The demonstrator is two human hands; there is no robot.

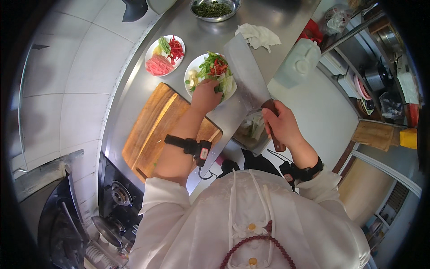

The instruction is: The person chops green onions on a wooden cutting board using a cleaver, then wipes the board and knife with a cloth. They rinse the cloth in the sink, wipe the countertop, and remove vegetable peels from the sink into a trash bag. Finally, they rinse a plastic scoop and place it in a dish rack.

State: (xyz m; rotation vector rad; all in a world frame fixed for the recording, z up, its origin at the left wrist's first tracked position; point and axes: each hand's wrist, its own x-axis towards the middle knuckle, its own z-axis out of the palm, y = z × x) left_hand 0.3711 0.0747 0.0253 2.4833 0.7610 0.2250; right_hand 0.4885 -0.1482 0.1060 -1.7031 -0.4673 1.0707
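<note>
My right hand is wrapped round the brown wooden handle of a cleaver. Its broad grey blade points up and away, just right of a white plate. On that plate lie chopped greens, red pepper pieces, pale garlic and pale sliced vegetable. My left hand reaches over the plate's near edge, fingers curled down against the food; what they hold is hidden under the hand. Below my left forearm is a wooden cutting board with a few green scraps.
A second plate holds pink slices, red strips and green pieces. A metal bowl of dark greens and a white cloth lie farther back. A bin stands below the counter edge, a plastic jug right, a gas stove left.
</note>
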